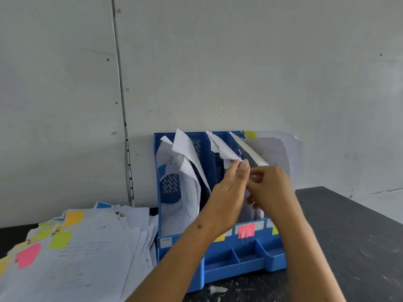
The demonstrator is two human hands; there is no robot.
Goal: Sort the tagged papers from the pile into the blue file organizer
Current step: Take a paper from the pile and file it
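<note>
Nearest: two bare forearms reach up from the bottom edge over the dark speckled tabletop (349, 225).

Left: loose pile of white printed papers with yellow and pink sticky tags (72, 249), fanned out, its right edge touching the organizer's left side. Plenty left to sort.

Blue plastic file organizer with upright slotted dividers and a shallow front tray (239, 258) stands against the wall. Front labels: a pink sticky tag (246, 230), with yellow ones on either side partly hidden by the arms.

Left hand (229, 188): fingers extended, fairly straight, tips against the curled white sheet (220, 147) in the middle compartment. Looks like it's holding the papers back, not gripping.
Right hand (272, 188): fingers curled, pinching a sheet edge at the middle/right divider. Which sheet I can't tell, blurred.

Doing it well, my read: keep the left hand spreading the filed sheets open, feed the new sheet bottom edge first, straight down, and match its tag colour to the front label before letting go.

In the way: flopped, curled sheets in all compartments catch an incoming edge, and the forearms cover the labels.

Behind: grey panelled wall (218, 62).
</note>
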